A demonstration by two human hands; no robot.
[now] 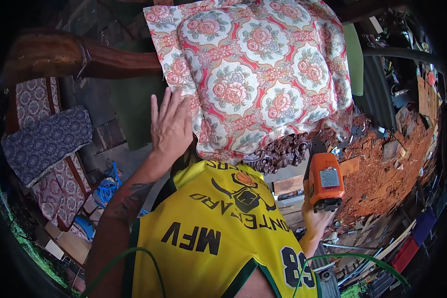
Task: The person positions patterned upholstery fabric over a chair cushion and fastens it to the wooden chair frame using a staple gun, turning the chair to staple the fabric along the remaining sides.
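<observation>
A padded seat cushion covered in red-and-cream floral fabric lies in front of me, its loose fabric edges hanging over the sides. At its left edge my left hand rests with fingers stretched out, the fingertips touching the fabric border. My right hand is closed around an orange and black power tool that looks like a staple gun, held up beside the cushion's near right corner. The tool's working end and most of my right fingers are hidden. Dark carved wood shows beneath the near edge of the cushion.
A thick curved wooden piece extends left from the cushion. Farther left, a dark blue patterned fabric piece lies over a patterned cushion, near blue straps. Reddish sawdust-like debris and wood scraps cover the ground at right.
</observation>
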